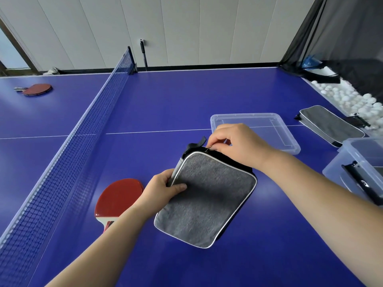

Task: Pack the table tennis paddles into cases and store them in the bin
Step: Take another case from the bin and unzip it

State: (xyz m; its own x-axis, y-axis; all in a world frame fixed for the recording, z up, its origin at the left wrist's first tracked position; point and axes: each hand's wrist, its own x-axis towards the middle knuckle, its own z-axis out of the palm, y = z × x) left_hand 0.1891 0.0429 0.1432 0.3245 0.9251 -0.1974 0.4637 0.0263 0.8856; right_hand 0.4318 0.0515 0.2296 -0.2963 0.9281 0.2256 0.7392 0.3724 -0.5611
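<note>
Our left hand (165,186) holds the grey case (207,197) in the middle of the frame. Our right hand (234,141) pinches the zipper pull (207,149). We should pull slowly and keep the case still.

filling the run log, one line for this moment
left hand holds grey fabric case | right hand pinches zipper pull | red paddle unpacked

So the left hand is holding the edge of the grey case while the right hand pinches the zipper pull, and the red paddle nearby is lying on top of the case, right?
Not quite. The head view shows the red paddle lying on the blue table beside the grey case, behind the left hand, not on top of it. The rest holds: the right hand pinches the zipper pull.
</note>
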